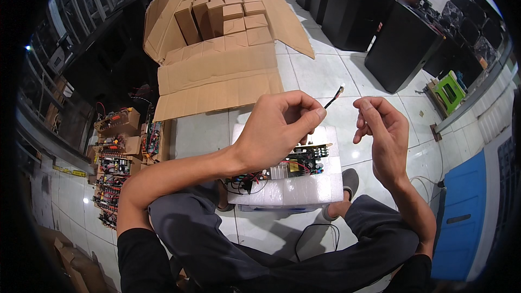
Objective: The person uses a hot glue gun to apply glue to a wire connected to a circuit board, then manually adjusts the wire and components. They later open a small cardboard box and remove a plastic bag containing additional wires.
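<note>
Head view: above rectangular white foam block (293,191), L hand (274,126) pinches thin black cable (335,98), tip free, work prob. unfinished; R hand (384,137) half-curled, empty.

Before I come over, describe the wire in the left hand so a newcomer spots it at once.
Start at the big open carton, then drop to the white foam block. Above that block, the left hand pinches a short dark wire with a pale tip. It is the only wire held in a hand.
</note>
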`<state>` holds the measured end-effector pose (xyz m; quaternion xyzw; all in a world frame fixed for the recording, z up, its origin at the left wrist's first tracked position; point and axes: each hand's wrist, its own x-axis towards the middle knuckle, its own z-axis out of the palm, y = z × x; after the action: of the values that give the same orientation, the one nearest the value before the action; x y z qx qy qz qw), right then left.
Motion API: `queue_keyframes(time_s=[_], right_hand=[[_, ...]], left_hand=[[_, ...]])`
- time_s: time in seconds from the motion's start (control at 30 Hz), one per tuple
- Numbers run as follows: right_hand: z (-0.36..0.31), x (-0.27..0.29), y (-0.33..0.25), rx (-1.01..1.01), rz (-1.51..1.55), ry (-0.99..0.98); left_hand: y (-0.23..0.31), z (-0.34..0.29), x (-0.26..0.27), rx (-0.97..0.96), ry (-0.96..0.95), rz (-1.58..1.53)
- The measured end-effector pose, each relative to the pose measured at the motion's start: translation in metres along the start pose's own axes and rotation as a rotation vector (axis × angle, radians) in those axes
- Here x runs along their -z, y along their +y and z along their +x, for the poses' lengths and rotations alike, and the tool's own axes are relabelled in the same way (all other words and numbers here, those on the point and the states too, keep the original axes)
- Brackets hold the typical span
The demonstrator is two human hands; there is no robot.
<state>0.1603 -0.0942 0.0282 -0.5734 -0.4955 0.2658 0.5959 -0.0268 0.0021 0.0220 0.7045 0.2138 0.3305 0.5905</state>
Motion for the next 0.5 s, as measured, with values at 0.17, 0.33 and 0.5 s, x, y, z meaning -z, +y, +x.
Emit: queue_keyframes(time_s=[0.17,0.33,0.5], right_hand=[[-0.0003,-0.0005,0.0,-0.009,0.003,-0.005],[-0.0004,-0.0006,0.0005,-0.012,-0.016,-0.016],[-0.0004,-0.0013,0.0001,-0.011,-0.015,-0.017]], left_hand=[[0.0,0.0002,0.0006,-0.002,-0.005,0.0],[-0.0001,0.0005,0.0003,-0.005,-0.006,-0.006],[-0.0005,0.0006,0.0006,-0.013,-0.002,0.002]])
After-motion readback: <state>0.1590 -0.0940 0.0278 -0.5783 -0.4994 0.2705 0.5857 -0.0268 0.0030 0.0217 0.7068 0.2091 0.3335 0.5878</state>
